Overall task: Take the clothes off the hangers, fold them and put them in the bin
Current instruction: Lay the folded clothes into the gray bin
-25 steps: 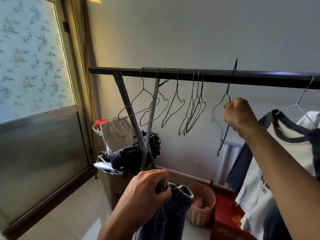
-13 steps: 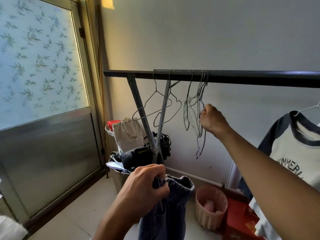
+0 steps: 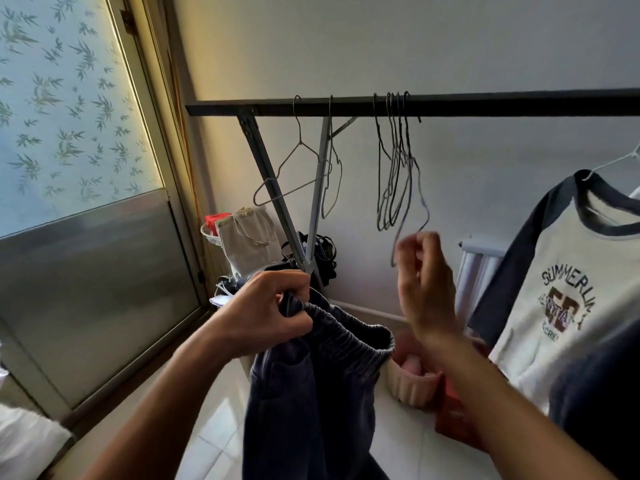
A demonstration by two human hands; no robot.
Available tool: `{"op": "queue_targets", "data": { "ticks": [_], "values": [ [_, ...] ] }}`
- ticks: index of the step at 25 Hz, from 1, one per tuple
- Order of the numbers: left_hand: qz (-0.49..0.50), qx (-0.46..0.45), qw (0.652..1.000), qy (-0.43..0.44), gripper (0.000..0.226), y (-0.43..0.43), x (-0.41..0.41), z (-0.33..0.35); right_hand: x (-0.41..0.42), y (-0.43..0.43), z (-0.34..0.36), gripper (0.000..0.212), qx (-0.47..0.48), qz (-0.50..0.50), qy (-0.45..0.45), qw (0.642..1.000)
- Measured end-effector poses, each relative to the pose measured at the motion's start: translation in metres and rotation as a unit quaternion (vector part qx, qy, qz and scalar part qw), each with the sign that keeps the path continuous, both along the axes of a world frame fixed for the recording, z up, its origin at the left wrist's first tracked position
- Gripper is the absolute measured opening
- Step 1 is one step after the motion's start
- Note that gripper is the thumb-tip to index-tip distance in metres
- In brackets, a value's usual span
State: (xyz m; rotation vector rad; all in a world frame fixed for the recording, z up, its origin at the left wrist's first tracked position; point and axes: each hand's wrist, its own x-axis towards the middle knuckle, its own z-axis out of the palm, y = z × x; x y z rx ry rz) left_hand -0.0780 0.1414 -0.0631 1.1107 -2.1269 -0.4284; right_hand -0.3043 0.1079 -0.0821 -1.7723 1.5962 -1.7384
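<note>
Released from the thin wire hangers (image 3: pixel 394 174) bunched on the black metal rail (image 3: pixel 485 103), the right hand (image 3: pixel 426 289) drops just below them, loosely curled and empty. The left hand (image 3: pixel 266 313) clutches the dark blue elastic-waisted trousers (image 3: pixel 329 375), hanging unfolded near the pink ribbed bin (image 3: pixel 412 386); folding seems next.

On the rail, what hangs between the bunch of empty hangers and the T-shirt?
Nothing: in the head view the rail is bare from the empty hangers to the frame's right edge, where the T-shirt hangs.
</note>
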Motion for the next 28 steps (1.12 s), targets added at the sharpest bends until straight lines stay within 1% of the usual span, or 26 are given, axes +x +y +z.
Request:
{"op": "queue_targets", "data": {
  "ticks": [1, 2, 3, 4, 5, 6, 7, 8, 9, 11, 12, 14, 15, 17, 19, 20, 22, 23, 24, 25, 26, 28],
  "values": [
    [-0.007, 0.007, 1.000, 0.000, 0.021, -0.002, 0.002, 0.002, 0.003, 0.020, -0.011, 0.023, -0.026, 0.060, 0.023, 0.998],
    [-0.016, 0.018, 1.000, 0.004, 0.019, -0.004, 0.005, 0.003, 0.004, 0.035, -0.021, 0.029, -0.002, 0.130, 0.087, 0.988],
    [-0.027, 0.031, 0.999, 0.013, 0.017, -0.005, 0.007, 0.006, 0.003, 0.040, -0.031, 0.036, 0.062, 0.193, 0.181, 0.962],
    [-0.034, 0.042, 0.998, 0.023, 0.017, -0.007, 0.011, 0.008, -0.002, 0.040, -0.039, 0.041, 0.146, 0.230, 0.283, 0.920],
    [-0.035, 0.047, 0.998, 0.026, 0.020, -0.009, 0.017, 0.011, -0.009, 0.035, -0.045, 0.042, 0.206, 0.241, 0.354, 0.880],
    [-0.027, 0.044, 0.999, 0.014, 0.022, -0.011, 0.025, 0.014, -0.018, 0.028, -0.049, 0.043, 0.214, 0.237, 0.385, 0.866],
    [-0.011, 0.034, 0.999, -0.015, 0.024, -0.014, 0.034, 0.017, -0.027, 0.020, -0.051, 0.048, 0.196, 0.219, 0.383, 0.876],
    [0.009, 0.018, 0.998, -0.057, 0.025, -0.017, 0.043, 0.019, -0.035, 0.014, -0.047, 0.052, 0.170, 0.188, 0.366, 0.895],
    [0.027, 0.002, 0.994, -0.103, 0.025, -0.019, 0.050, 0.020, -0.041, 0.008, -0.041, 0.052, 0.148, 0.163, 0.358, 0.908],
    [0.054, -0.020, 0.985, -0.165, 0.027, -0.024, 0.060, 0.019, -0.045, 0.003, -0.021, 0.046, 0.114, 0.141, 0.373, 0.910],
    [0.064, -0.033, 0.981, -0.180, 0.027, -0.026, 0.061, 0.018, -0.041, 0.005, -0.009, 0.043, 0.092, 0.130, 0.386, 0.909],
    [0.075, -0.074, 0.976, -0.192, 0.028, -0.027, 0.060, 0.017, -0.034, 0.008, 0.006, 0.043, 0.042, 0.105, 0.407, 0.906],
    [0.068, -0.090, 0.975, -0.189, 0.029, -0.028, 0.060, 0.017, -0.033, 0.010, 0.011, 0.044, 0.030, 0.088, 0.419, 0.903],
    [0.034, -0.101, 0.980, -0.171, 0.030, -0.026, 0.058, 0.018, -0.032, 0.017, 0.017, 0.040, -0.025, 0.024, 0.451, 0.892],
    [0.003, -0.094, 0.985, -0.147, 0.024, -0.023, 0.056, 0.021, -0.030, 0.026, 0.024, 0.039, -0.075, -0.034, 0.469, 0.879],
    [-0.011, -0.091, 0.987, -0.131, 0.022, -0.022, 0.054, 0.023, -0.028, 0.032, 0.029, 0.042, -0.071, -0.058, 0.474, 0.876],
    [-0.041, -0.079, 0.991, -0.101, 0.024, -0.020, 0.049, 0.029, -0.025, 0.043, 0.040, 0.059, 0.013, -0.088, 0.490, 0.867],
    [-0.055, -0.075, 0.992, -0.088, 0.024, -0.021, 0.046, 0.031, -0.024, 0.047, 0.045, 0.062, 0.059, -0.093, 0.498, 0.860],
    [-0.066, -0.076, 0.992, -0.077, 0.024, -0.021, 0.044, 0.033, -0.024, 0.050, 0.050, 0.060, 0.093, -0.090, 0.502, 0.855],
    [-0.072, -0.083, 0.992, -0.064, 0.027, -0.022, 0.042, 0.035, -0.026, 0.052, 0.054, 0.055, 0.109, -0.075, 0.494, 0.860],
    [-0.074, -0.090, 0.992, -0.046, 0.029, -0.023, 0.040, 0.036, -0.027, 0.054, 0.059, 0.050, 0.109, -0.061, 0.479, 0.869],
    [-0.063, -0.077, 0.995, 0.009, 0.031, -0.019, 0.039, 0.041, -0.034, 0.054, 0.064, 0.039, 0.070, -0.059, 0.464, 0.881]
  ]
}}
